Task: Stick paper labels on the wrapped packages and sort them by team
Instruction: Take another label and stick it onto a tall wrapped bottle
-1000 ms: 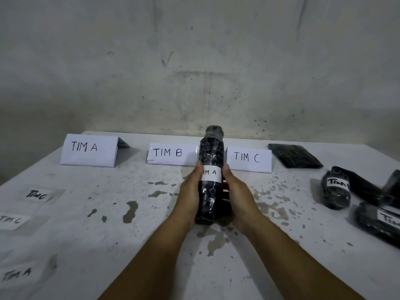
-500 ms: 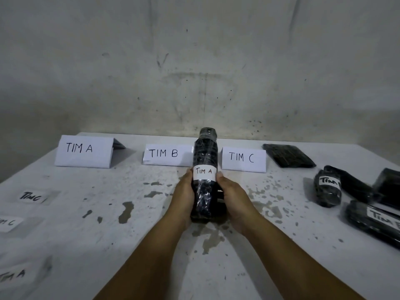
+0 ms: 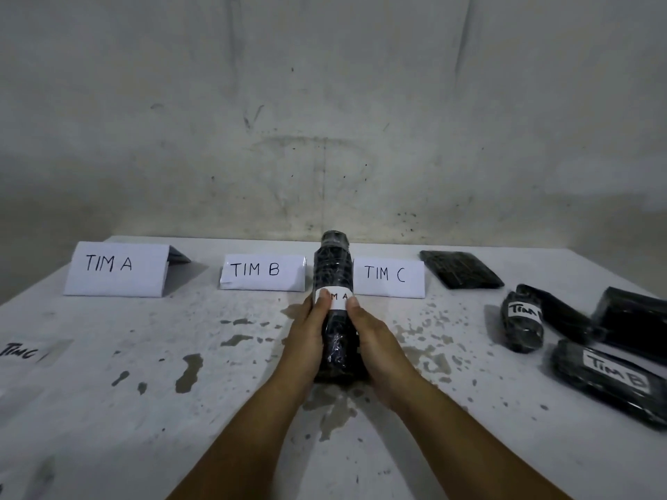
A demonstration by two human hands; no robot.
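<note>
Both hands clasped round the bottle (image 3: 334, 312), upright at mid-table between the TIM B card (image 3: 262, 271) and the TIM C card (image 3: 389, 278): left hand (image 3: 306, 337) on one flank, right hand (image 3: 377, 346) on the other. Since half a second ago, left thumb slid in over the label (image 3: 334, 299), now hiding its first letter where the whole "TIM A" read plainly before; right thumb pressed at the label's other edge. A second ago, much the same cover, so a rubbing back and forth, thumbs smoothing the paper down. Bottle itself barely shifted between the cards. Reads as labelling all but finished, sorting not yet begun: bottle well apart from the TIM A card (image 3: 117, 268) far off to the left. Probably next, a carry leftward across the table (image 3: 108, 409). On the right, wrapped packages heaped close together, two showing labels, one (image 3: 523, 319) partly legible, another (image 3: 613, 373) marked TIM B; a flat one (image 3: 460, 268) beyond, no label visible. Loose TIM C slip (image 3: 21, 351) at the left edge.
</note>
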